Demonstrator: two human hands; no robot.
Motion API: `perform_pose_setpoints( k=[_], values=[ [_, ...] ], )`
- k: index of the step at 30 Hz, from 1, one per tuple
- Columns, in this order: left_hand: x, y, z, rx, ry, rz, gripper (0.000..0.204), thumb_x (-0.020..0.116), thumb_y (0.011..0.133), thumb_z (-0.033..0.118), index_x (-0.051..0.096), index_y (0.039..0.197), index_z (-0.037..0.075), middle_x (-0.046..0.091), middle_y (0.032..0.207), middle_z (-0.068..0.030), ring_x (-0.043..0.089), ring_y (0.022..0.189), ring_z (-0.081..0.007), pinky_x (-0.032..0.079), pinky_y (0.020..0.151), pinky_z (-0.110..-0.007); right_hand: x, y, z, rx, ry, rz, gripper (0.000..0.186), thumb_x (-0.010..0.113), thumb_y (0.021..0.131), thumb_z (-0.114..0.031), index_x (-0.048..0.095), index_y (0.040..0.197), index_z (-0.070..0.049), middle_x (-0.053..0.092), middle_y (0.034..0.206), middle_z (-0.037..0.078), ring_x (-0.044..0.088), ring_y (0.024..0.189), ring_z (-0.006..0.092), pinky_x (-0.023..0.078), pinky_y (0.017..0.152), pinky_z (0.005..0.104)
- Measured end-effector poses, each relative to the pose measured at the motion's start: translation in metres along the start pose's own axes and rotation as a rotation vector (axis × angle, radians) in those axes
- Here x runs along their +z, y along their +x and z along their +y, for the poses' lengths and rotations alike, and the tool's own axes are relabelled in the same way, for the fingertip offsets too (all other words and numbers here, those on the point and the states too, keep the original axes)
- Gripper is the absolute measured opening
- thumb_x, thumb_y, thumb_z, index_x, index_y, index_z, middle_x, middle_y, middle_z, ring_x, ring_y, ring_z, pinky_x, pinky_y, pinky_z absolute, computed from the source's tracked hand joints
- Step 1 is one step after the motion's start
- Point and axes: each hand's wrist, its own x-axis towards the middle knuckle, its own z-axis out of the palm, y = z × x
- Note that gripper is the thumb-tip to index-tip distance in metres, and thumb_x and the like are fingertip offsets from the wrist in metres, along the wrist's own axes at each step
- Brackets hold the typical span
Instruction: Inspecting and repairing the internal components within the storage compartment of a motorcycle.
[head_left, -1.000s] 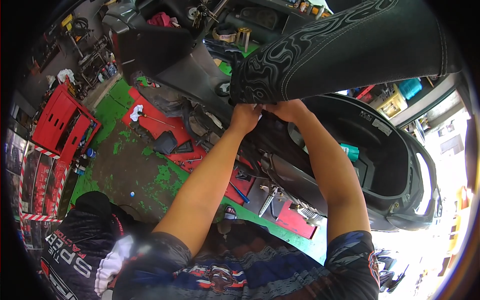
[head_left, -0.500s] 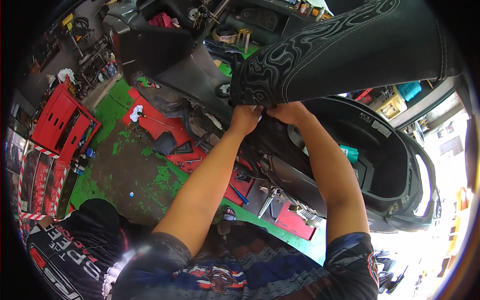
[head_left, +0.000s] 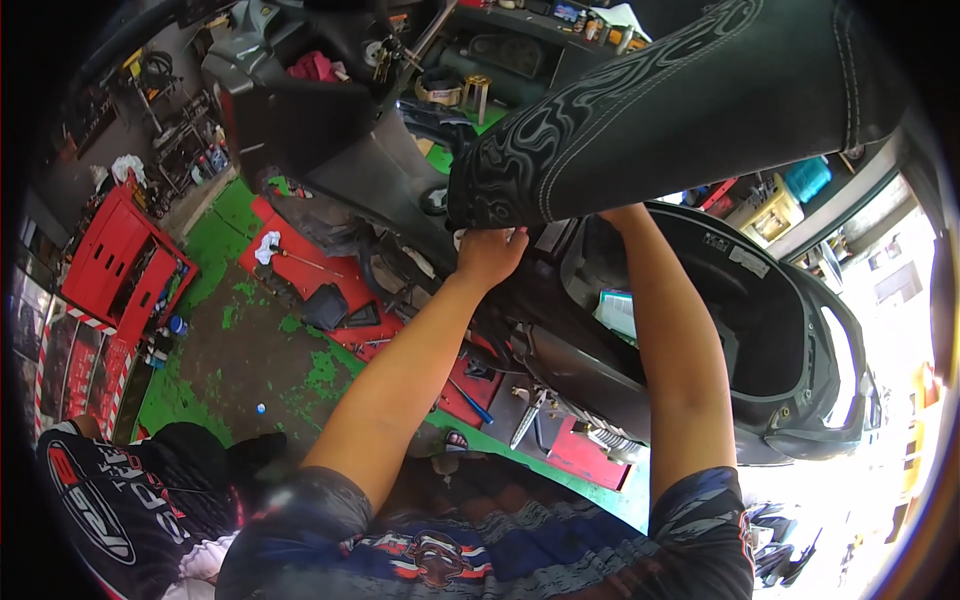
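A raised black scooter seat with swirl patterning and stitching spans the upper right. My left hand is closed just below the seat's lower left end, at something pale I cannot make out. My right hand reaches up against the seat's underside farther right, its fingers hidden behind it. Below them is the open black under-seat compartment, with a teal-and-white item inside. The scooter's dark floorboard stretches to the upper left.
A red tool cart stands left. Tools and dark parts lie on a red mat. A co-worker in a black shirt is bent down at the lower left. Shelves and a bench with small bottles line the back.
The seat has shifted left and slightly down in view. My right hand has moved right, going out of sight behind the seat. My left hand sits a little lower. The co-worker has shifted left.
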Motion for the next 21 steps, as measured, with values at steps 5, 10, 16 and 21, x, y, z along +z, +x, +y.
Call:
perform_pose_setpoints(
  k=[5,10,16,21],
  values=[
    [0.008,0.024,0.015,0.156,0.297,0.128,0.058,0.062,0.093,0.026,0.049,0.148,0.009,0.044,0.153,-0.0201,0.039,0.142,-0.0421,0.032,0.118,-0.051,0.045,0.015,-0.008,-0.231,-0.598,-0.084,0.052,0.061,0.091,-0.017,0.055,0.141,-0.004,0.052,0.147,0.019,0.044,0.139,0.0358,0.029,0.119,0.0436],
    [0.008,0.038,-0.01,0.263,0.25,0.171,0.063,0.062,0.095,0.028,0.043,0.153,0.01,0.039,0.157,-0.0188,0.031,0.148,-0.0389,0.023,0.122,-0.05,0.071,0.005,-0.02,-0.105,0.139,0.044,0.056,0.06,0.093,-0.023,0.052,0.145,-0.006,0.043,0.155,0.02,0.033,0.146,0.0397,0.021,0.123,0.0453],
    [0.02,0.048,0.007,0.23,0.194,0.077,0.06,0.062,0.096,0.024,0.045,0.151,0.008,0.04,0.157,-0.0183,0.032,0.148,-0.0366,0.023,0.123,-0.047,0.062,-0.005,-0.001,-0.128,-0.657,-0.056,0.056,0.058,0.095,-0.025,0.05,0.148,-0.007,0.038,0.159,0.02,0.029,0.149,0.0402,0.02,0.124,0.0455],
    [0.016,0.066,-0.008,0.299,0.209,0.115,0.053,0.06,0.097,0.018,0.05,0.147,0.007,0.044,0.154,-0.0202,0.035,0.146,-0.0365,0.025,0.122,-0.046,0.078,0.004,-0.04,-0.097,-0.461,-0.051,0.055,0.055,0.098,-0.024,0.048,0.149,-0.006,0.036,0.161,0.019,0.027,0.15,0.039,0.019,0.124,0.0447]
  ],
)
